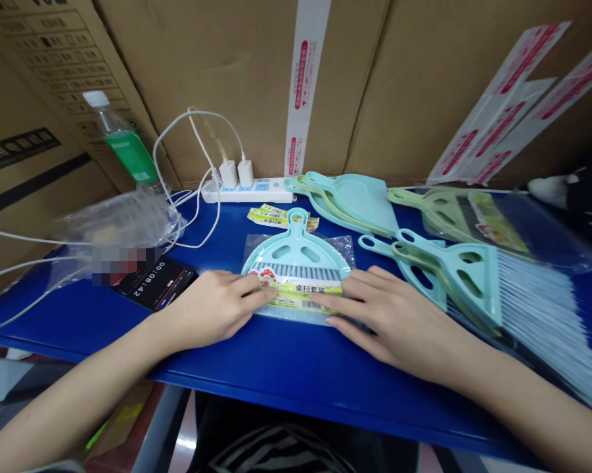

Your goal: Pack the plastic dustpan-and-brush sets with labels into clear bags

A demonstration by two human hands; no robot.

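A light blue mini dustpan and brush set lies in a clear bag on the blue table, with a yellow-green label card across its lower edge. My left hand rests flat at the bag's left side, its fingers stretched out onto the label. My right hand lies flat on the bag's right side, with its fingertips pressing the label. Both hands hold the pack down against the table.
Loose blue and green dustpans and brushes lie to the right. More label cards, a white power strip, a green-labelled bottle, a clear bag pile and a black timer sit left. Cardboard boxes stand behind.
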